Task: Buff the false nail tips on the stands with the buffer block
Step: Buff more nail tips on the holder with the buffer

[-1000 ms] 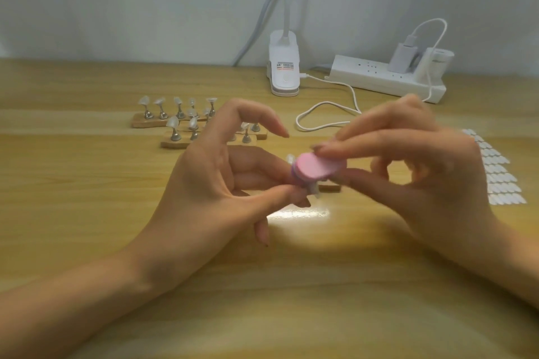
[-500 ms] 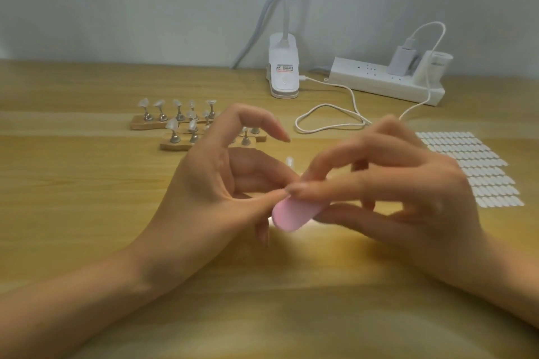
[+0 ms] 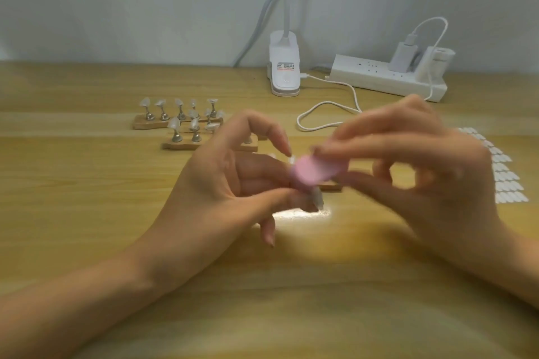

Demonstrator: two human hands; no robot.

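Observation:
My right hand (image 3: 414, 172) pinches a pink buffer block (image 3: 313, 170) between thumb and fingers, blurred with motion. The block lies against a clear false nail tip on its small metal stand (image 3: 318, 198), which my left hand (image 3: 230, 183) pinches between thumb and fingers at the middle of the table. Behind my left hand lie two wooden bases (image 3: 175, 144) carrying several metal stands with clear nail tips (image 3: 175, 122). Another wooden base (image 3: 331, 186) shows just under the block, mostly hidden.
A white clip lamp (image 3: 284, 71) stands at the back, with a white power strip (image 3: 388, 77) and plugged charger to its right. A white cable (image 3: 329, 114) loops on the wooden table. A sheet of white adhesive tabs (image 3: 507, 178) lies at the right edge.
The right hand has carried the pink block up and away from me, back to where it was a second ago, after a stroke down toward me. The left hand has stayed put.

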